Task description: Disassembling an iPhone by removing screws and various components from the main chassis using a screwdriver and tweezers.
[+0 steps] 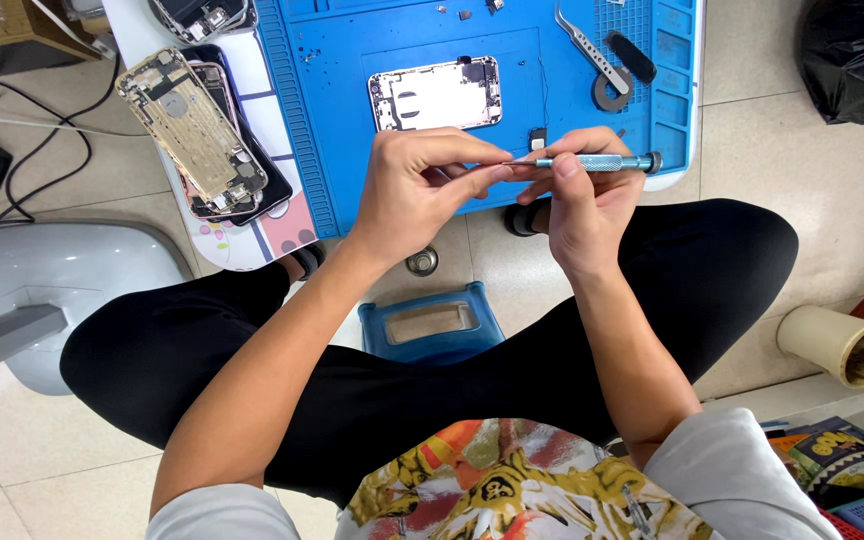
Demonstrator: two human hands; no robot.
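A person sits with crossed legs, both hands meeting over the near edge of a blue mat (352, 120) on a low table.

Beyond the grip, on the mat, lies an opened phone shell (435, 94), silver inside, untouched. Further left of the grip, off the mat, a stack of gutted phone frames (197, 135) rests on the table's white edge. Beyond and to the right of the grip lie tweezers (588, 47) beside a dark ring and a black pick. Below the grip, between the knees, stands a small blue stool (432, 325).

The right hand (580, 195) is closed around a slim screwdriver (592, 162), held level, its knurled blue-grey shaft pinched between thumb and fingers, cap end pointing right. The left hand (422, 185) is closed at the driver's tip, thumb and forefinger pinched together there; whether they hold a bit or a screw I cannot tell, it is too small.

The risk, as I judge it: the hands work in the air at the mat's very edge, above the gap to the floor. Anything tiny slipping from the left fingertips would likely drop past the mat, between the legs, onto the tiles or stool, and be hard to find. A slip of the sharp tip could also prick the left fingers.
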